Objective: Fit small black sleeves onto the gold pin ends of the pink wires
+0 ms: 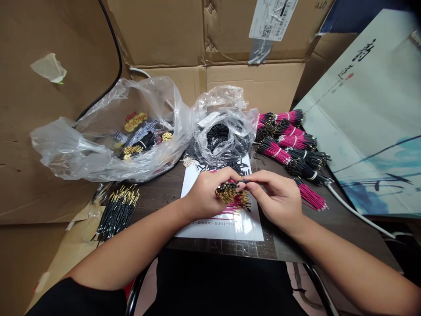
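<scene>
My left hand (208, 193) is wrapped round a bundle of wires (226, 193) with gold ring-like ends pointing toward me. Just to its right, my right hand (279, 195) pinches a small black piece (244, 181) between thumb and forefinger, at the gold tip of a wire. Below both hands, loose pink wires (230, 211) with gold tips lie on a white printed sheet (253, 229). Behind them, an open clear bag (226, 151) holds many small black pieces (218, 137).
A large clear bag (75, 151) with black, gold-tipped wires stands at the left. Black wires (116, 213) lie at the table's left edge. Tied pink and black bundles (292, 141) are piled at the right, near a white cable (360, 215). Cardboard (164, 33) walls the back.
</scene>
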`<control>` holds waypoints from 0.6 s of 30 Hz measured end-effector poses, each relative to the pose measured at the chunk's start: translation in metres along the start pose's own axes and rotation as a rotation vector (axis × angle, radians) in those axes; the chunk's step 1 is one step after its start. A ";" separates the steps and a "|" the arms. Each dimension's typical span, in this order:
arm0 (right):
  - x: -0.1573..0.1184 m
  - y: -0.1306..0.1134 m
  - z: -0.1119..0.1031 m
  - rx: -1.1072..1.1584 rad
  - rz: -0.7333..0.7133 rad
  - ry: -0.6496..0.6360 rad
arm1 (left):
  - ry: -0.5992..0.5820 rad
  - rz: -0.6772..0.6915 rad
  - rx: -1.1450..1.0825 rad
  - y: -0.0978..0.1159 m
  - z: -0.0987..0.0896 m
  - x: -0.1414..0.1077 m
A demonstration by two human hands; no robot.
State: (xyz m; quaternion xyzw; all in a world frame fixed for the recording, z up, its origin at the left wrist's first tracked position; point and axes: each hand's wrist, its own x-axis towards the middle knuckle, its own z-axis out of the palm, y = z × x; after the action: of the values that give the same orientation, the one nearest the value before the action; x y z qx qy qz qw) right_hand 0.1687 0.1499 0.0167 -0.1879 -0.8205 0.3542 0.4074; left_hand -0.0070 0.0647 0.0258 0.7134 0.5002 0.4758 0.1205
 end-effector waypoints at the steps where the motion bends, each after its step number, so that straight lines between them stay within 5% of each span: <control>1: 0.000 0.000 0.000 0.015 -0.004 0.014 | 0.008 0.012 -0.003 0.000 0.001 0.000; 8: 0.000 -0.004 0.002 0.096 0.029 0.014 | 0.022 0.050 -0.007 -0.001 0.003 -0.002; 13: 0.004 -0.014 -0.008 0.080 -0.117 0.076 | -0.017 -0.047 -0.095 0.003 0.001 0.000; 18: 0.013 -0.030 -0.016 0.150 -0.008 0.027 | -0.219 -0.220 -0.360 0.011 0.001 0.007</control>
State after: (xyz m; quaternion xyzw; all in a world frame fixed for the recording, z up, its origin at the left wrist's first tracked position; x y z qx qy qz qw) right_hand 0.1735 0.1441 0.0529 -0.1581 -0.7868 0.4106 0.4328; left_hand 0.0006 0.0655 0.0360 0.6689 0.4658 0.4613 0.3505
